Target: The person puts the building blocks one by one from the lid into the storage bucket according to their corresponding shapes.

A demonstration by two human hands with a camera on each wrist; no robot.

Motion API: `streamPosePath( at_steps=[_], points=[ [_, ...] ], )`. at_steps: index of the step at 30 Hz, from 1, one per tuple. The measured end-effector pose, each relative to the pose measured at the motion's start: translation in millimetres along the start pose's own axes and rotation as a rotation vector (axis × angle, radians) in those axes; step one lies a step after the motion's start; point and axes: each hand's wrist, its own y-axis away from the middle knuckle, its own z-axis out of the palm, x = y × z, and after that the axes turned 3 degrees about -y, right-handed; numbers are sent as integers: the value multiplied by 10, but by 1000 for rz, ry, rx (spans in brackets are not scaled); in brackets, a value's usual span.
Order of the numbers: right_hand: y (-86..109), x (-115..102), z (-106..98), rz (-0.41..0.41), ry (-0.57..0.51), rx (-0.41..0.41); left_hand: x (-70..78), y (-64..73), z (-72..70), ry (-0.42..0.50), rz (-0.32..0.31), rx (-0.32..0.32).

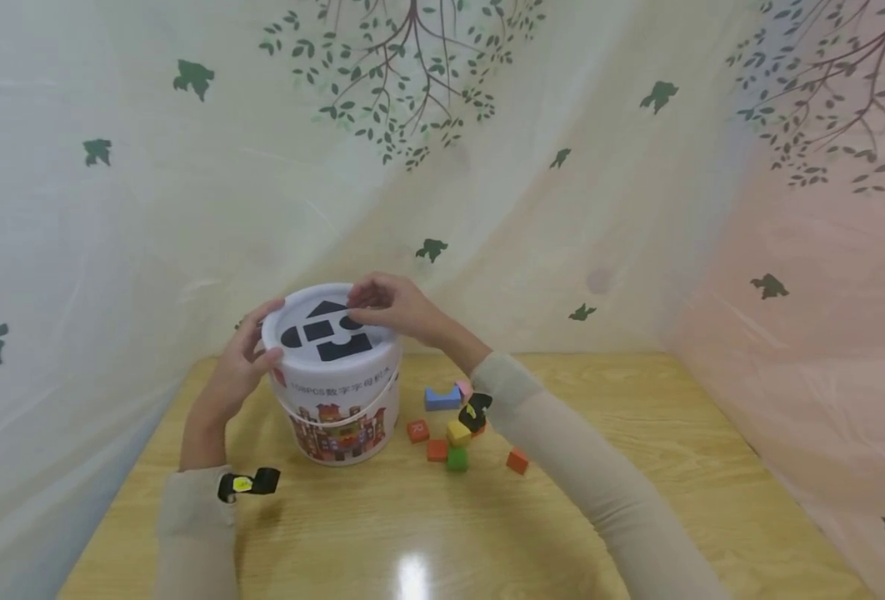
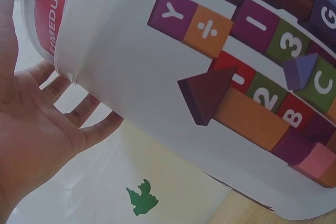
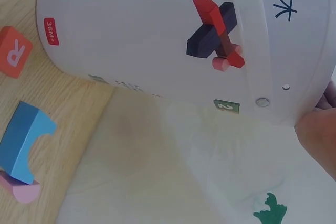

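A white bucket (image 1: 345,433) with printed toy-block pictures stands on the table, its lid (image 1: 300,317) on top. Dark shaped openings, among them a triangle and a rectangle, cross the lid. My left hand (image 1: 236,371) holds the lid's left edge, fingers spread round the bucket's side (image 2: 131,87) and thumb at the front. Over the lid's right part is my right hand (image 1: 397,308), thumb reaching across by an opening and fingers bent at the far edge. Whether its fingertips hold anything, I cannot tell. In the right wrist view only part of that hand (image 3: 320,132) shows beside the lid.
Right of the bucket lie a blue arched block (image 1: 442,400), a pink block (image 1: 463,388), a yellow block (image 1: 457,433), a green block (image 1: 457,459) and several orange-red blocks (image 1: 517,461). A white handle (image 1: 337,423) hangs across the bucket's front. A patterned curtain (image 1: 525,250) rises behind the table.
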Motion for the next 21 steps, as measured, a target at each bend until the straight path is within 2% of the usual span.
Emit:
streamPosePath(
  at_steps=[6,14,21],
  points=[
    [10,-21,1,-17,21,-1,2,-10,-9,8,1,-3],
    [53,-84,-69,-37,-23,-13,17,-40,-16,10,-10,12],
    [168,-68,-244,-28,-1,-17,4,-28,-3,43,-12,13]
  ],
)
